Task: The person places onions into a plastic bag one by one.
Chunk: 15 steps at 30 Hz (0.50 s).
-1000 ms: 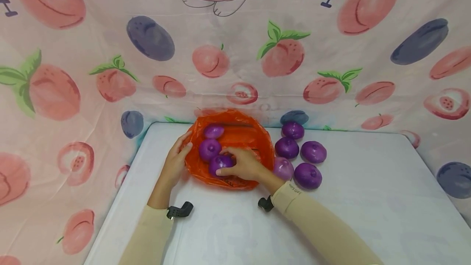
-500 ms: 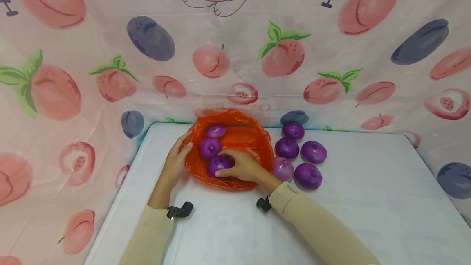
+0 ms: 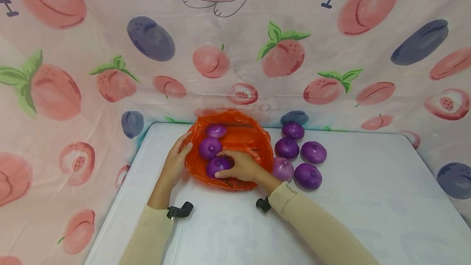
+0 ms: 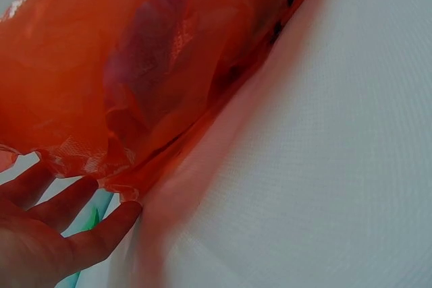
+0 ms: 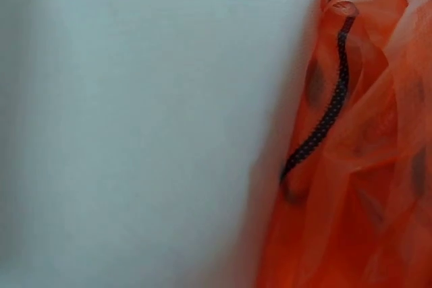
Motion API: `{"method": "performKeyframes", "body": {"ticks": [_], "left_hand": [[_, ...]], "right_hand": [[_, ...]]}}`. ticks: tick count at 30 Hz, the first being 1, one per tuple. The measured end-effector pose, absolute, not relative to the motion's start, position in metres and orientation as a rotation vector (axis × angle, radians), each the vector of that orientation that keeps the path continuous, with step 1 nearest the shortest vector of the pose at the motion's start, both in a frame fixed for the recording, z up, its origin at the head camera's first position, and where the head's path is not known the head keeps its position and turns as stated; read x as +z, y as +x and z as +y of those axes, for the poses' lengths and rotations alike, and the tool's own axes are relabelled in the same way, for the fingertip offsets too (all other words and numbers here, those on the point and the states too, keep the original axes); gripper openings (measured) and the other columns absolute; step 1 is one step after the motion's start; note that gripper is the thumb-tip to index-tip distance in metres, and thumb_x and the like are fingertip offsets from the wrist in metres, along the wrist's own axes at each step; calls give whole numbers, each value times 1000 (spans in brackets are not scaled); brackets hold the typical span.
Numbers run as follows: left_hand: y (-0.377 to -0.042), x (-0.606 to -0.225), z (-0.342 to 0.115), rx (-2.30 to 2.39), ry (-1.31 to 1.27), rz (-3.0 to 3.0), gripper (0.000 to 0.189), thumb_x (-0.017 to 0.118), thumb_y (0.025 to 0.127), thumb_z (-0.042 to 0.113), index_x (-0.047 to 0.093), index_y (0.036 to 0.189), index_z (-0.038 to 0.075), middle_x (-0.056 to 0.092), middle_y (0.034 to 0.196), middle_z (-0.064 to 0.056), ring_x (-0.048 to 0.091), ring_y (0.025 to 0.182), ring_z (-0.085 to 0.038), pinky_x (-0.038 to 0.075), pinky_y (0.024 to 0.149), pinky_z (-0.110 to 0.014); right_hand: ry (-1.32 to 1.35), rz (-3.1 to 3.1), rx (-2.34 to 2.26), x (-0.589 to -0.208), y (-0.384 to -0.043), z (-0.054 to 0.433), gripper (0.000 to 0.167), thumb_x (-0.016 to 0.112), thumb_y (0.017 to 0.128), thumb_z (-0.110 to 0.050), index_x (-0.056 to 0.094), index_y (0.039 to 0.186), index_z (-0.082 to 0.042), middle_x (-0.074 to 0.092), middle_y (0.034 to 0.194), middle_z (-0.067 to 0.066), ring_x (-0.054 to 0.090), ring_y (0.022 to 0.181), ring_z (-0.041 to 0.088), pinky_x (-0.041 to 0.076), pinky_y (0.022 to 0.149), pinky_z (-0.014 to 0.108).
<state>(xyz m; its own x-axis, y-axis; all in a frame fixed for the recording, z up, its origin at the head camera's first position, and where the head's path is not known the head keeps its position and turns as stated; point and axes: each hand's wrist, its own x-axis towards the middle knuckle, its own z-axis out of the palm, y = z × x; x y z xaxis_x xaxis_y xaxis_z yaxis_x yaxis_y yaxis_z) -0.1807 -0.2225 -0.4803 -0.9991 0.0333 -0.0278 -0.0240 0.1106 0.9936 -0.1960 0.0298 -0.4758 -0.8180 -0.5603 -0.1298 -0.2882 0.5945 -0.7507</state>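
Note:
An orange plastic bag point(image 3: 241, 136) lies at the back of the table with its mouth spread wide. Inside it, my right hand point(image 3: 243, 166) holds a purple onion point(image 3: 214, 167) near the front rim, thumb in front and fingers behind. Two more purple onions, a middle one point(image 3: 210, 148) and a rear one point(image 3: 216, 131), sit behind it in the bag. My left hand point(image 3: 174, 160) touches the bag's left side. In the left wrist view, the spread fingers point(image 4: 104, 231) meet the bag's crinkled edge. The right wrist view hides my right hand behind the bag wall point(image 5: 378, 166).
Right of the bag lies a cluster of purple onions, among them a paler one point(image 3: 283, 169) against its rim and a darker one point(image 3: 308, 176) in front. The white table point(image 3: 375, 191) backs onto a fruit-print cloth point(image 3: 250, 44). A black patterned strip point(image 5: 332, 102) runs along the bag.
My right hand has shifted slightly left with the onion, which now sits closer to the bag's left front. The rear onion has edged slightly right. My left hand stays put.

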Motion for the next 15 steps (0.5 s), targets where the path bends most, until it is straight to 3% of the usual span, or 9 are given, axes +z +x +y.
{"method": "performKeyframes", "body": {"ticks": [15], "left_hand": [[-181,-481,-222,2058,24,2324,50,48,108,35,40,157,25,35,164,-1,36,151,-27,34,122,-50]], "right_hand": [[-697,2468,-1123,-452,-199,42,71,79,83,-56,57,143,-26,62,143,5,55,134,26,45,114,51]]}}
